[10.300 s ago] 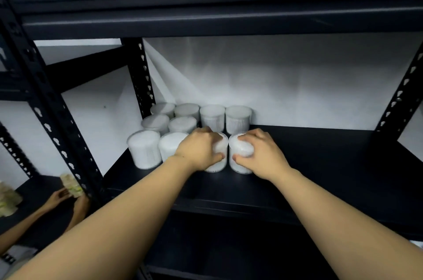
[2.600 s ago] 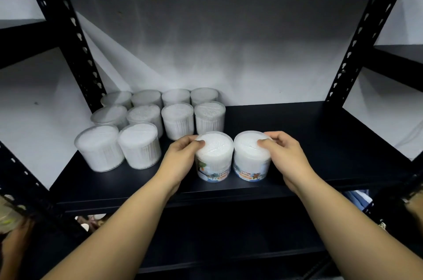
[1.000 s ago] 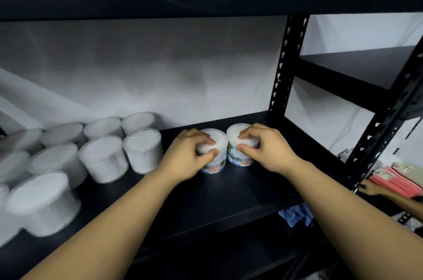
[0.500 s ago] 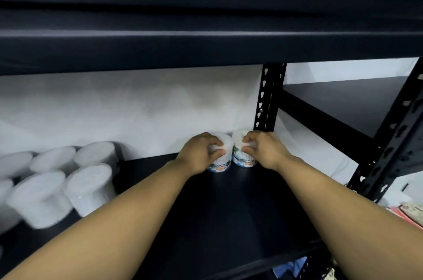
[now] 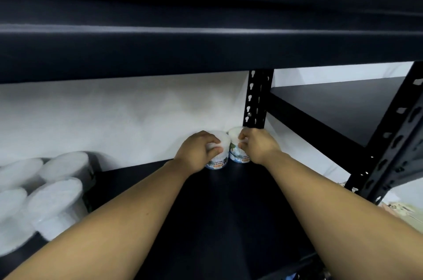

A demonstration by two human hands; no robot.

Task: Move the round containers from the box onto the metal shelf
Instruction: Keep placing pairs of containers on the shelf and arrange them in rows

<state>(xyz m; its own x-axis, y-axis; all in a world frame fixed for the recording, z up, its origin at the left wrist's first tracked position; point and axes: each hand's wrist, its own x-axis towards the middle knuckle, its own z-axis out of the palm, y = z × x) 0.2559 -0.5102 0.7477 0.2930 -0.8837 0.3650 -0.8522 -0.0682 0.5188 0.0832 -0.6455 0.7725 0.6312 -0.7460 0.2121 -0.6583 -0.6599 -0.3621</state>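
Note:
Two round white containers with printed labels stand side by side at the back right of the black metal shelf [image 5: 229, 211], close to the wall and the rear upright. My left hand [image 5: 196, 153] grips the left container [image 5: 220, 160] over its top and side. My right hand [image 5: 256, 145] grips the right container [image 5: 234, 142] the same way. Several more round white containers [image 5: 52, 197] stand grouped at the shelf's left end. The box is out of view.
The shelf above [image 5: 206, 50] hangs low across the top of the view. A perforated black upright [image 5: 256, 98] stands right behind the two containers. Another upright [image 5: 393, 137] and a neighbouring shelf [image 5: 343, 101] lie to the right. A white wall [image 5: 114, 119] backs the shelf.
Both hands have slid the two labelled containers from the shelf's front middle to its back right corner, and my view has swung right and lower under the upper shelf.

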